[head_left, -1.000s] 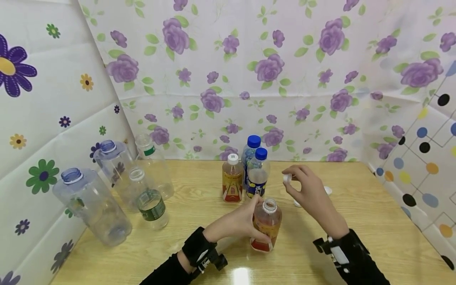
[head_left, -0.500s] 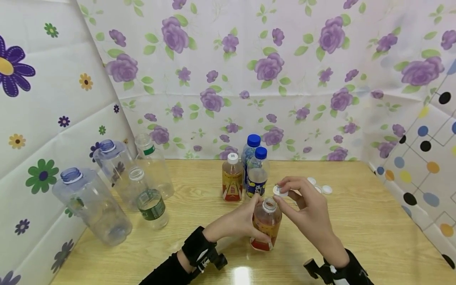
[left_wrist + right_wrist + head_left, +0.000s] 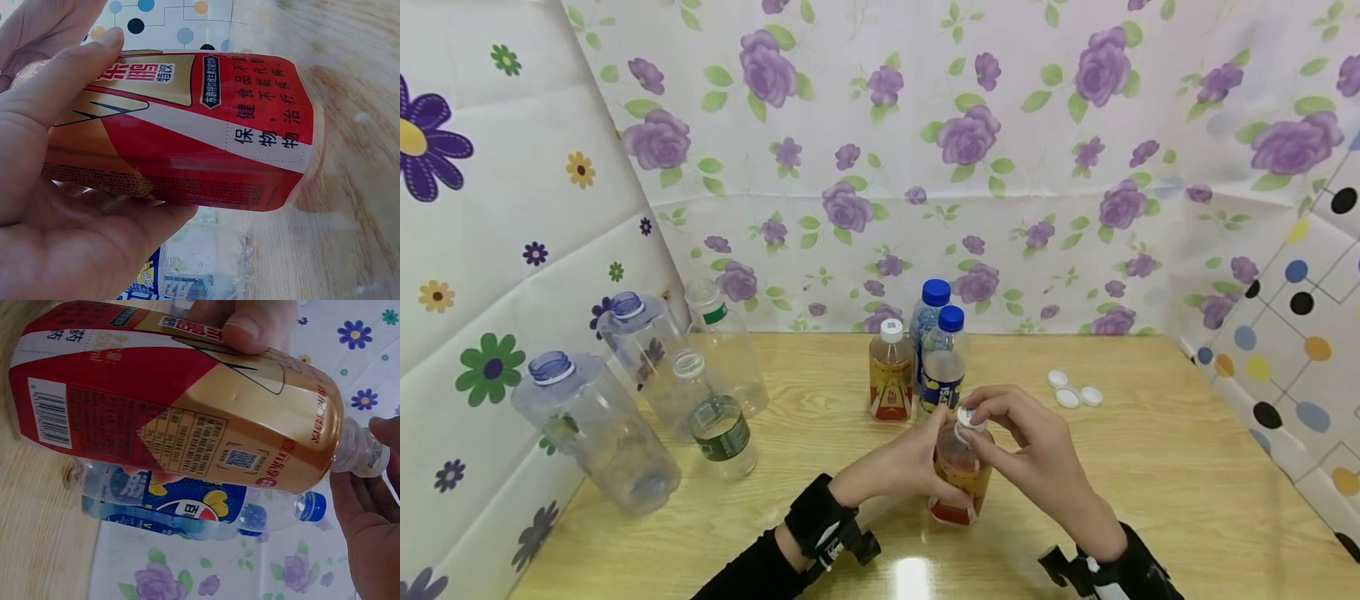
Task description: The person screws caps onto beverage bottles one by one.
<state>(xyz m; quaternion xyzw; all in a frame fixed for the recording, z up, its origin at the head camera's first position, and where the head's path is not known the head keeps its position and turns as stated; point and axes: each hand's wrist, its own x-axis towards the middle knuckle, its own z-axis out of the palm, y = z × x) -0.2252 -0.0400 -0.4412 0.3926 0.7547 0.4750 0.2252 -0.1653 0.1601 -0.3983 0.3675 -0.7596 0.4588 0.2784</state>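
Observation:
My left hand [image 3: 917, 468] grips a red-and-gold labelled drink bottle [image 3: 964, 477] round its body, upright on the table. Thumb and fingers wrap the label in the left wrist view, where the bottle [image 3: 212, 137] looks sideways. With thumb and fingers, my right hand [image 3: 1030, 442] pinches a white bottle cap [image 3: 972, 419] at the bottle's mouth. In the right wrist view the cap [image 3: 375, 456] sits on the neck; whether its thread is engaged I cannot tell. Just behind stand a like bottle with a white cap [image 3: 891, 375] and a blue-capped Pepsi bottle [image 3: 943, 367].
Another blue-capped bottle [image 3: 931, 312] stands at the back. Several white caps [image 3: 1067, 397] lie on the table [image 3: 1165, 467] to the right. Uncapped clear bottles stand at the left, among them a large bluish one [image 3: 598, 442] and a green-labelled one [image 3: 721, 433].
My right hand has brought the white cap leftward and down onto the mouth of the bottle. The left hand keeps its grip, and the bottle stays in place.

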